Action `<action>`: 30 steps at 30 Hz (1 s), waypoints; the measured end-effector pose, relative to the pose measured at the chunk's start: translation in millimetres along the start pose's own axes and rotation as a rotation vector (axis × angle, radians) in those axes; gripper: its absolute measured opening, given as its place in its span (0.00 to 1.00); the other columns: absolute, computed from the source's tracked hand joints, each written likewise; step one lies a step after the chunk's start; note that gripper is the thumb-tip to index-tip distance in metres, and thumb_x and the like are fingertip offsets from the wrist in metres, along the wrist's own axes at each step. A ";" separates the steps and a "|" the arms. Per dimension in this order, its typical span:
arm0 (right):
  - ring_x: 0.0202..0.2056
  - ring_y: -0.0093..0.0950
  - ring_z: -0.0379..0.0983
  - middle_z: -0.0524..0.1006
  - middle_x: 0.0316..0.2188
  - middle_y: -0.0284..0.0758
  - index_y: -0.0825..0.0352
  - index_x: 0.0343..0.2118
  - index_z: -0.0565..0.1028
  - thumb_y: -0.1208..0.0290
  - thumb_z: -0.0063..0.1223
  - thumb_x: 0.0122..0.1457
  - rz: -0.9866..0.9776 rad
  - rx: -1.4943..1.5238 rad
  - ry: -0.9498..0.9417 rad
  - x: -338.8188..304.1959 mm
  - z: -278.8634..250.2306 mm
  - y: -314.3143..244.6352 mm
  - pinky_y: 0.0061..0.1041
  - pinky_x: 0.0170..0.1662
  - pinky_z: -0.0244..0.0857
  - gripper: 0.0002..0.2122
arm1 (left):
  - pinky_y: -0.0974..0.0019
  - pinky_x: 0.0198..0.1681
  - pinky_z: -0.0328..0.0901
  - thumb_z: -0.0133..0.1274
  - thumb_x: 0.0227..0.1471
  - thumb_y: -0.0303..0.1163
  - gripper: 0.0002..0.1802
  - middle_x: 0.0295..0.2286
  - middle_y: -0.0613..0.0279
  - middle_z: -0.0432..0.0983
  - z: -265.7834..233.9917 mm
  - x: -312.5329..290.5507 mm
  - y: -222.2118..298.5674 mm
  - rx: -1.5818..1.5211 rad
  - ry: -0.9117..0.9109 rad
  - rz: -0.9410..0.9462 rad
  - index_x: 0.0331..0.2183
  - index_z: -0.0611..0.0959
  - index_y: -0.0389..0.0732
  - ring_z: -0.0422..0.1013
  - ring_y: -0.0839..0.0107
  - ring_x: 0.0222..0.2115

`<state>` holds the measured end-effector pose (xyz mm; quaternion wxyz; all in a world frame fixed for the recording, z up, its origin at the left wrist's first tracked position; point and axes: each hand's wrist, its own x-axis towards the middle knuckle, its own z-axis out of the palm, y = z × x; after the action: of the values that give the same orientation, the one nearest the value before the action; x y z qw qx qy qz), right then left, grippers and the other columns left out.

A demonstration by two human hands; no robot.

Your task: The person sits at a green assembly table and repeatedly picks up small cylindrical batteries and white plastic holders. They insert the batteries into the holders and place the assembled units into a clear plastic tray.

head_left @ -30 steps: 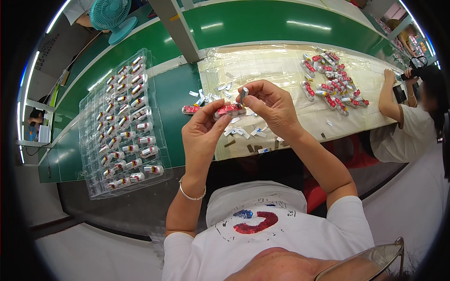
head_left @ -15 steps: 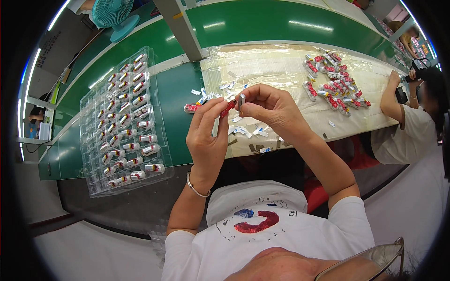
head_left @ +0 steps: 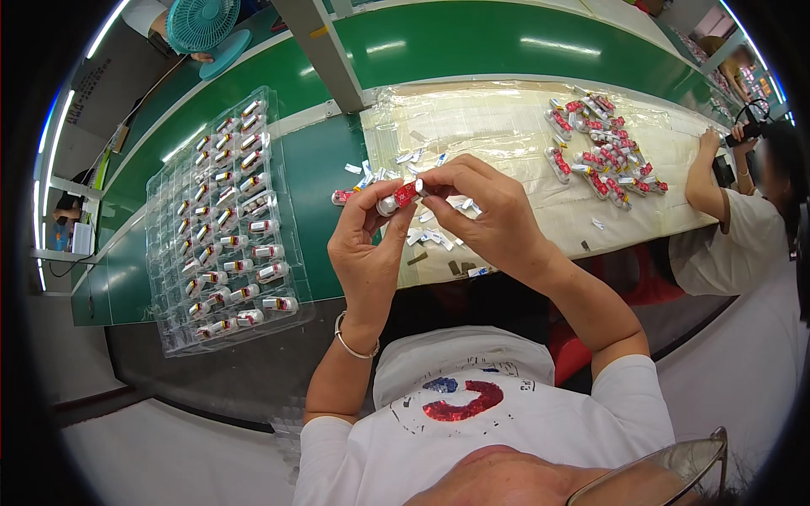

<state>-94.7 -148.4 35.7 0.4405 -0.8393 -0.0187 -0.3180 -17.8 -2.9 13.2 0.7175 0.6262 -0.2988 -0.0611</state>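
Note:
My left hand is closed on a small red-and-white capsule-shaped piece, its rounded pale end toward the left. At the other end, my right hand pinches with thumb and forefinger, touching a small white block-like end. Both hands are raised over the table edge. Beside my left fingers lies another red-and-white piece. Under and around my hands are scattered small white-and-blue paper strips and a few dark grey strips.
A clear plastic tray with rows of similar pieces stands at left. A heap of red-and-white pieces lies on the film-covered mat at right. Behind are a metal post and a teal fan. A co-worker's arm rests at far right.
The held piece has turned, so its red side and pale rounded end now show. The grey flat bit at my right fingertips no longer shows. Another person's hand appears by the fan.

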 end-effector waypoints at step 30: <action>0.30 0.29 0.75 0.76 0.31 0.36 0.66 0.43 0.78 0.81 0.60 0.50 -0.227 -0.092 0.054 -3.8 0.5 5.1 0.24 0.30 0.71 0.16 | 0.72 0.44 0.71 0.59 0.50 0.20 0.18 0.38 0.59 0.79 -2.4 -0.7 4.3 0.016 -0.041 -0.014 0.45 0.79 0.34 0.76 0.75 0.38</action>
<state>-95.8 -150.2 29.8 0.3630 -0.8423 -0.0873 -0.3887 -18.4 0.4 16.9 0.7058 0.6328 -0.3093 -0.0765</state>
